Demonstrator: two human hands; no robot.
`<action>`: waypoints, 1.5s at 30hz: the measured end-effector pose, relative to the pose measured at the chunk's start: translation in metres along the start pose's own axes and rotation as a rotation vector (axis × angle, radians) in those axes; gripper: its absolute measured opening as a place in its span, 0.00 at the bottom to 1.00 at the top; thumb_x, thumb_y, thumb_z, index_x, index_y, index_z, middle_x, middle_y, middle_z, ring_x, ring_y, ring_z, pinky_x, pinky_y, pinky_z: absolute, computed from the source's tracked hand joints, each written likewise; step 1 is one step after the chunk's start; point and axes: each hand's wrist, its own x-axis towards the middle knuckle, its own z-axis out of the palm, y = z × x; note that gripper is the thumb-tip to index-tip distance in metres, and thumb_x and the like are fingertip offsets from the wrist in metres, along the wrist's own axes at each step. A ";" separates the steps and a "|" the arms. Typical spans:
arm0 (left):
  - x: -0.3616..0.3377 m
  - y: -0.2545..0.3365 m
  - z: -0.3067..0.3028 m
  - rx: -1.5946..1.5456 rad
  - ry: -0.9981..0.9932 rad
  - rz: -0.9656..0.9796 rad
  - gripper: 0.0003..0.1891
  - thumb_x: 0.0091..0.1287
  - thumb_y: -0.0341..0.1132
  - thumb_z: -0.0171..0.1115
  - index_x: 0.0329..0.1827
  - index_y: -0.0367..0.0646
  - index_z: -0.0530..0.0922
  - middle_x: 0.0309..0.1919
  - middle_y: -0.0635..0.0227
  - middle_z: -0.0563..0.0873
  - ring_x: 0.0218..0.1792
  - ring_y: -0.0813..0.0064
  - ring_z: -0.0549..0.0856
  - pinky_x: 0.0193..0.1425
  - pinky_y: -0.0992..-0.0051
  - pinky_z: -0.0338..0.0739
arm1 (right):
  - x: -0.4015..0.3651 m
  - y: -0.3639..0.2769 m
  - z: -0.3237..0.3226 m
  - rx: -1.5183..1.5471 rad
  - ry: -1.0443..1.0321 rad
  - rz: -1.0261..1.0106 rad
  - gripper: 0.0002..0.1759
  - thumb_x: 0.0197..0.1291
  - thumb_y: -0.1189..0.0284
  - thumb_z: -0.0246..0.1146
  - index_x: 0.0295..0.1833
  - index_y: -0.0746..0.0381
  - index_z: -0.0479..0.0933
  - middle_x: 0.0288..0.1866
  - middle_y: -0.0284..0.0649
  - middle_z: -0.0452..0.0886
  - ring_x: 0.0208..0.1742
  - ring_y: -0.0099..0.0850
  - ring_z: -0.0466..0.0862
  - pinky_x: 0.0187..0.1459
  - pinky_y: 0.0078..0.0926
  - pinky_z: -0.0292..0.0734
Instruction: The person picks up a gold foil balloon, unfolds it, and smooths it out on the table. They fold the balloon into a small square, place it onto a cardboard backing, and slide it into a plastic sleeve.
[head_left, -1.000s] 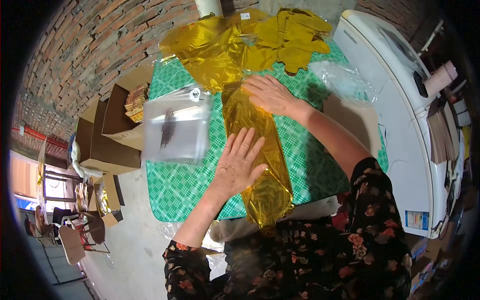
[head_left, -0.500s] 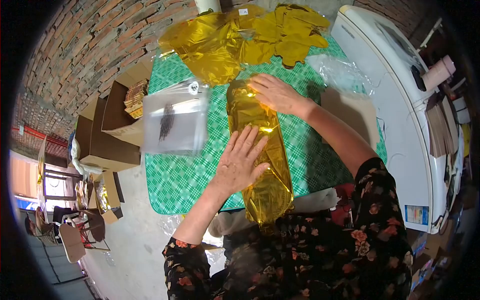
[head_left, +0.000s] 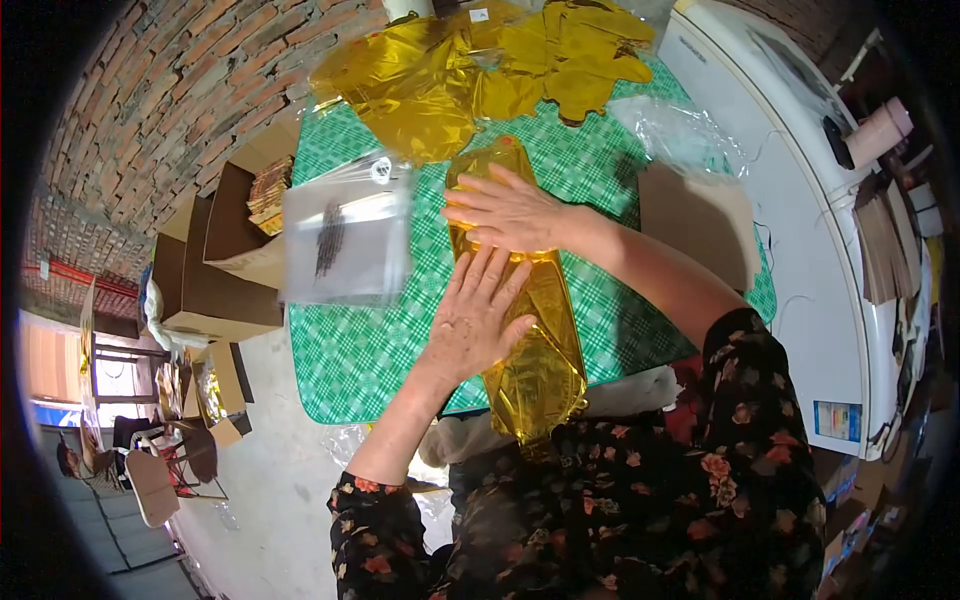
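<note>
A long, folded piece of shiny gold foil [head_left: 540,345], which looks like a flat foil balloon, lies on the green checked tablecloth [head_left: 350,370]. Its near end hangs over the table edge against my clothes. My left hand [head_left: 475,320] rests flat on the foil's left side, fingers stretched out. Just beyond it, my right hand [head_left: 515,212] lies flat across the upper part with its fingers spread. The fingertips of my left hand come close to the right palm. More flat gold foil shapes [head_left: 420,90] are spread at the far end of the table.
A stack of clear plastic bags [head_left: 350,235] lies left of the foil. Open cardboard boxes [head_left: 225,235] stand beyond the table's left edge. To the right are a brown cardboard sheet [head_left: 695,220], crumpled clear plastic [head_left: 680,135] and a white fridge [head_left: 790,250].
My right hand has slid from the foil's far right edge toward me and to the left, its fingers now spread flat. My left hand has barely moved.
</note>
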 end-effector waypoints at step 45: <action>-0.004 -0.012 0.018 0.020 0.117 0.029 0.31 0.84 0.51 0.45 0.85 0.49 0.60 0.84 0.57 0.61 0.85 0.58 0.56 0.89 0.55 0.45 | -0.136 -0.179 -0.033 0.163 0.068 -0.085 0.45 0.58 0.50 0.71 0.77 0.61 0.69 0.76 0.42 0.70 0.79 0.41 0.66 0.82 0.49 0.54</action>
